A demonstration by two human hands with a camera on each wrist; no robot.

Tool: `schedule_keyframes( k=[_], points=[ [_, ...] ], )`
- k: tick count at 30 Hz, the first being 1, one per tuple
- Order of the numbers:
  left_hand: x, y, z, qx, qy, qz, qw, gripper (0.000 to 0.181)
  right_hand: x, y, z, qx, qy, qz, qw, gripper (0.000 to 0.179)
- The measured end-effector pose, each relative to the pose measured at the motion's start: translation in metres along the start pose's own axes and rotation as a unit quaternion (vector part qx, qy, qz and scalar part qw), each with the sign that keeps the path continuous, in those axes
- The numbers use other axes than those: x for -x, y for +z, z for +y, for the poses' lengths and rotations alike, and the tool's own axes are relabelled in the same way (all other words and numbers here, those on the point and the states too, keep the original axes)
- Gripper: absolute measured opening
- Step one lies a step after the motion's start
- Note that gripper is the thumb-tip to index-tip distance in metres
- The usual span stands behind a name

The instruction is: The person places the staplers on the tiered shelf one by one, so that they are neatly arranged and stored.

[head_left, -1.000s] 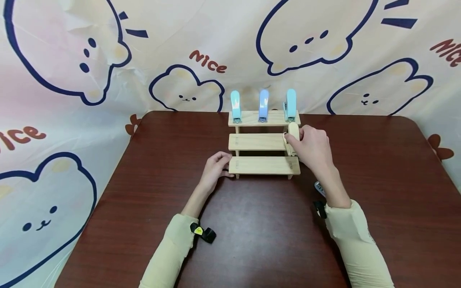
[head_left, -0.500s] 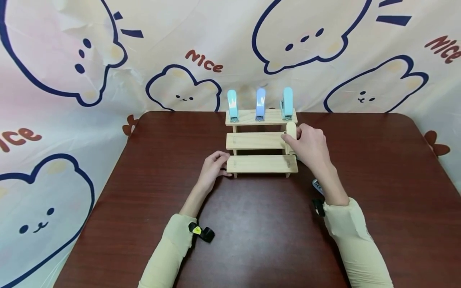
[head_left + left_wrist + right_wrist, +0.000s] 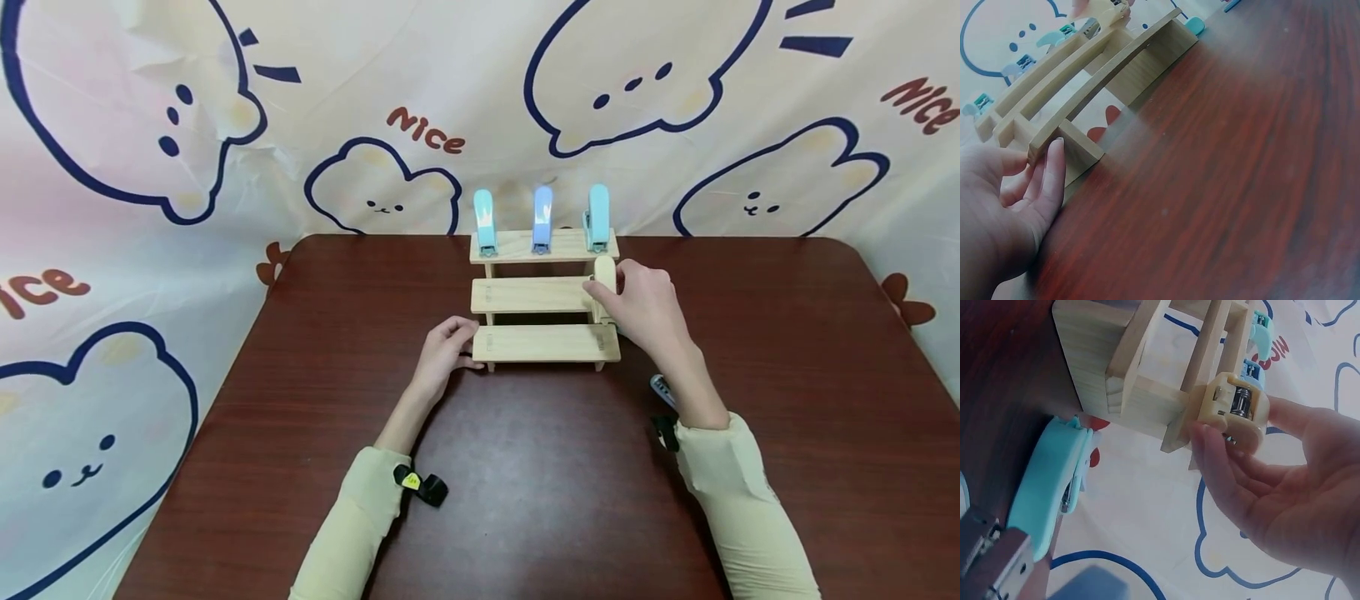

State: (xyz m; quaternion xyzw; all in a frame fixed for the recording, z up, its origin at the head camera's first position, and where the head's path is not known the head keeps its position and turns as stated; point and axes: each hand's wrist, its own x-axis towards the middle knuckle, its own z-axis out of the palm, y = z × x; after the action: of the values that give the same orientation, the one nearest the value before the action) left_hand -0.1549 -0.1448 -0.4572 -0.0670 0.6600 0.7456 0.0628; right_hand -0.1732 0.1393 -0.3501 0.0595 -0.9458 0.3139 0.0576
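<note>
A three-tier wooden stand point(image 3: 536, 342) is on the table, its steps rising toward the back. My left hand point(image 3: 442, 358) grips the left end of the lowest step; in the left wrist view the thumb point(image 3: 1015, 164) is at its edge and the fingers are curled beneath. At the right end of the middle step, my right hand point(image 3: 651, 307) pinches a cream stapler point(image 3: 604, 273) between thumb and fingers. In the right wrist view, this stapler's point(image 3: 1244, 419) front end rests at the step's edge. Three staplers, aqua point(image 3: 485, 218), periwinkle point(image 3: 542, 218) and teal point(image 3: 597, 215), line the top step.
A teal stapler point(image 3: 1044, 487) lies on the table right of the stand. Near it are a grey metal stapler part point(image 3: 1000, 559) and a blurred blue object point(image 3: 1088, 586). The dark wooden table point(image 3: 510, 492) extends to a printed cloth backdrop point(image 3: 495, 83).
The head view has shifted slightly. Both hands, the cream stapler and the stand keep nearly the same places relative to each other.
</note>
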Motion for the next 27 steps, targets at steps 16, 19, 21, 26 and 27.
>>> schedule_keyframes(
  k=[16, 19, 21, 26, 27],
  points=[
    [0.000, 0.000, 0.001, 0.006, -0.004, 0.005, 1.0000, 0.015, -0.011, 0.015, 0.003, -0.036, -0.026, 0.049, 0.9978, 0.043],
    [0.000, 0.000, 0.001, 0.007, -0.006, 0.007, 0.9999, 0.015, -0.010, 0.015, 0.002, -0.031, -0.027, 0.043, 0.9982, 0.044],
    [0.000, 0.000, 0.001, 0.006, -0.008, 0.007, 0.9999, 0.014, -0.010, 0.014, 0.003, -0.027, -0.029, 0.037, 0.9985, 0.046],
    [-0.001, 0.001, 0.000, 0.005, -0.009, 0.004, 0.9999, 0.014, -0.008, 0.011, 0.005, -0.023, -0.033, 0.025, 0.9989, 0.049],
    [-0.001, 0.001, 0.000, 0.005, -0.007, 0.004, 1.0000, 0.014, -0.008, 0.011, 0.005, -0.023, -0.033, 0.023, 0.9989, 0.048]
  ],
)
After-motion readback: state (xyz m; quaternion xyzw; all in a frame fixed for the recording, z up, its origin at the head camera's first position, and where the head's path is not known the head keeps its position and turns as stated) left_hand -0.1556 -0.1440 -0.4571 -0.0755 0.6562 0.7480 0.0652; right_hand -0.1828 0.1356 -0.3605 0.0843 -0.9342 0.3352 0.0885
